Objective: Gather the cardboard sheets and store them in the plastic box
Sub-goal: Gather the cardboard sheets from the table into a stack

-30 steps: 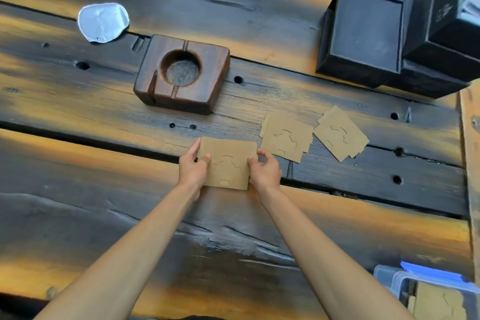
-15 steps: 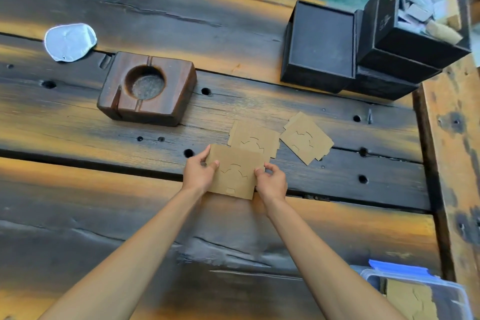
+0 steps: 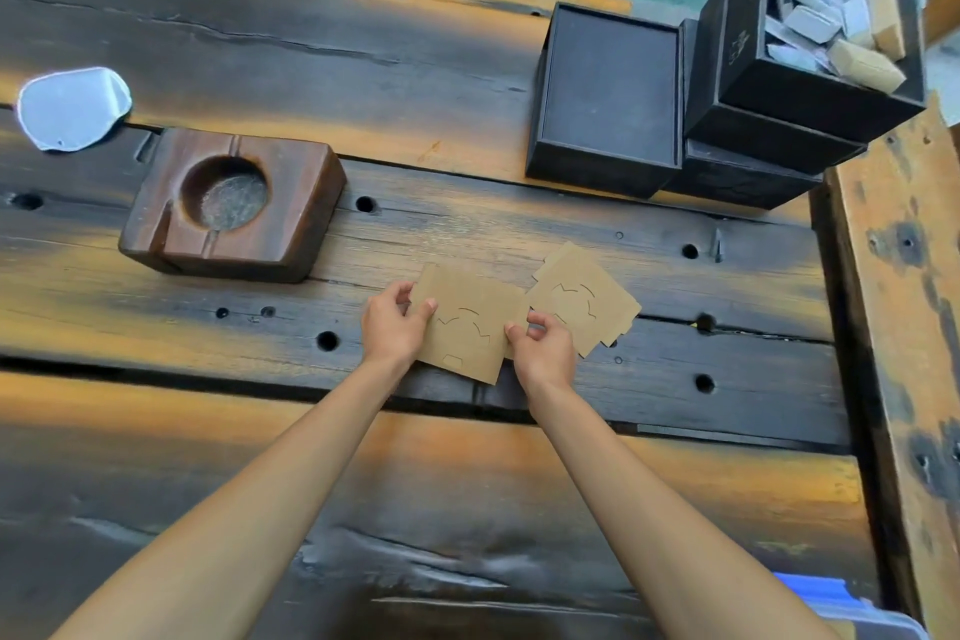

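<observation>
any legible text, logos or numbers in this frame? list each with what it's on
None can be read.
The raised black box has a small pale mark on its side, too small and blurred to read.
The held cardboard sheet and the sheet beside it show only die-cut lines, no print.
</observation>
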A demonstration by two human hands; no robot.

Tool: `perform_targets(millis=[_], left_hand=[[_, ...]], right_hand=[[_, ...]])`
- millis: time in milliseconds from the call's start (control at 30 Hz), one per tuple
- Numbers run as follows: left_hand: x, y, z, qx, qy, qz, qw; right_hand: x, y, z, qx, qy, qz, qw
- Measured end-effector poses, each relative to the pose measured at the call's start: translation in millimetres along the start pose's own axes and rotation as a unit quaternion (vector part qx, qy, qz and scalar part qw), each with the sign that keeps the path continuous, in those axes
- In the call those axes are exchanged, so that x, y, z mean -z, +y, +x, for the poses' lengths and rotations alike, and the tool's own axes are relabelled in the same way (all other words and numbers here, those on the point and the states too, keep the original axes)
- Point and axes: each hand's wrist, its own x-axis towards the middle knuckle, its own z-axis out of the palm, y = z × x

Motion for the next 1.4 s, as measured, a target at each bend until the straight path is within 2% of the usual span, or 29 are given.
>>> perform_targets(millis=[233,367,500,1000,1400], left_hand=[[-21.2,4.8,13.4,-0.032,0.0,0.082,0.996],[-19.2,2.5,17.2,0.006,0.0,0.064,0.998],[-15.0,-2.2,19.4,0.063,-0.007,-0.002,0.998],[-8.9,-9.8,-18.7,0.101,-0.072,-0.121,0.985],[-17.0,-8.8,-55.5,0.093,-0.104,-0.044,0.989]], right_hand=[[-12.7,2.6,19.8,0.0,0.041,-0.047,0.998],[-15.7,4.9,21.3,0.004,0.053,-0.031,0.998],[-14.7,6.8,23.2,-0.013,0.027,-0.007,1.0],[13.8,16.6,8.2,-0.055,-0.039,0.091,0.994],[45.1,42.5,-19.7,-0.094,-0.062,0.119,0.987]])
